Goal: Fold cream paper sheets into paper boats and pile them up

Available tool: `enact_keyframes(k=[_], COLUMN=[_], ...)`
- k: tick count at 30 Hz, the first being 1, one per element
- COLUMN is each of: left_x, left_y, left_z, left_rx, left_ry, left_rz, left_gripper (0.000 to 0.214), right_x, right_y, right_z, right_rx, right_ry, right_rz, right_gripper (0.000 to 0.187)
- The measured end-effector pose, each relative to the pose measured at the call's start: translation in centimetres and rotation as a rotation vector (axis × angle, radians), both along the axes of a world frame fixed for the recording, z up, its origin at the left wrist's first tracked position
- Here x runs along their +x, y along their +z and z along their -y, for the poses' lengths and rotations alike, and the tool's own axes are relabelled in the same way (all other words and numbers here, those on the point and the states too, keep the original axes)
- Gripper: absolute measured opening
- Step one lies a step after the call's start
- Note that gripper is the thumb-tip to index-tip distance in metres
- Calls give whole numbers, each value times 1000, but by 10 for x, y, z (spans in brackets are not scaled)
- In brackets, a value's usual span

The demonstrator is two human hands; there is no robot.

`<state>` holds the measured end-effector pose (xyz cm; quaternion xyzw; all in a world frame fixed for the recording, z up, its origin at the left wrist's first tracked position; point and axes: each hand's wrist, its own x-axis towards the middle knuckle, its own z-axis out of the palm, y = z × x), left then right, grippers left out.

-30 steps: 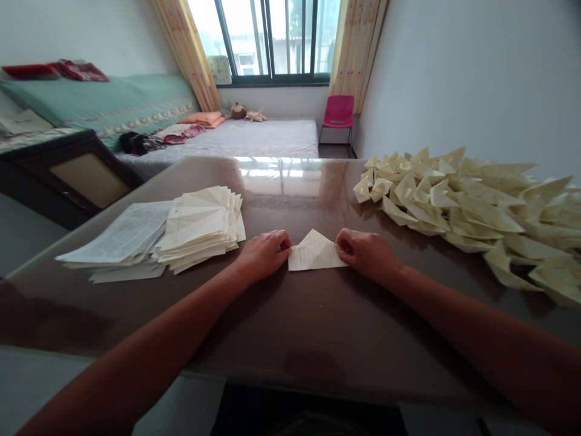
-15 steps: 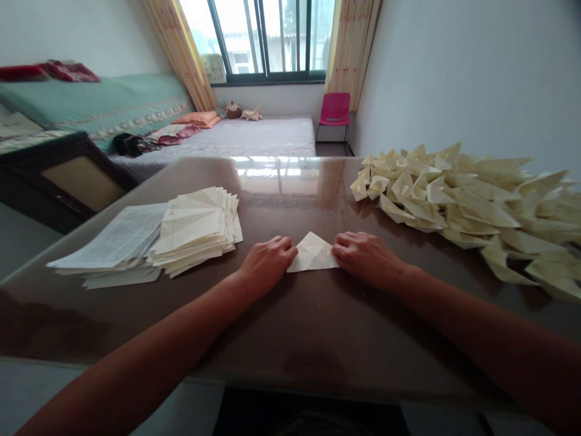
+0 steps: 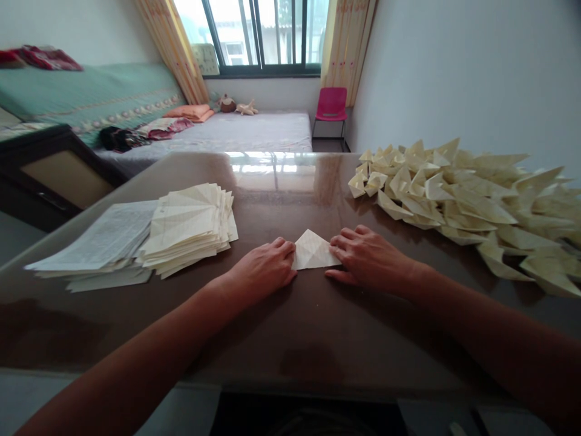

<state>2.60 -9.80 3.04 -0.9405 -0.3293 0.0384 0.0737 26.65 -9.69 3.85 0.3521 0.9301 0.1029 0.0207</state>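
Note:
A small folded sheet of paper (image 3: 312,250), cream and creased to a point at its far side, lies on the brown table in front of me. My left hand (image 3: 271,261) has its curled fingers on the left corner of the paper. On the opposite corner, my right hand (image 3: 363,257) presses with bent fingers, its thumb stretched out on the tabletop just below the paper. Both outer corners are hidden under the fingers.
Creased cream sheets (image 3: 188,227) are stacked on the left, beside printed white sheets (image 3: 102,236). A heap of folded paper pieces (image 3: 454,194) covers the right side of the glossy table (image 3: 272,339). Beyond are a bed (image 3: 263,130) and a pink chair (image 3: 332,104).
My right thumb has moved out from the fingers onto the table, and my left thumb shows more. The view has shifted slightly; the folded paper still lies between my hands.

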Motion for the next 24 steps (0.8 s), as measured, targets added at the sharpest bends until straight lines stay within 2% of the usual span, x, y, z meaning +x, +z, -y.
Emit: enact_keyframes(k=[3,7,10,13,19,24], left_x=[2,0,0,2,3,0], left_y=[-3,2,7,7,3,9], left_z=[0,1,1,2,2,1], left_rx=[24,-7,-50,-50,-10,-45], left_ry=[-3,-10,-7,8,-4,-16], left_rz=[-8,29,45,16,-6,42], left_gripper=[21,23,32,24,22,27], right_x=[-3,-6,-8,-11,-11,-8], right_y=[-2,-3,-1,2,3,3], right_z=[1,2,4,6,8,7], right_rx=[23,43,38,18,11,-10], right_ry=[-14,-33,-43,-55,-77,-38], right_rz=[0,25,65,103,102,95], right_gripper=[47,45,32,19,20,17])
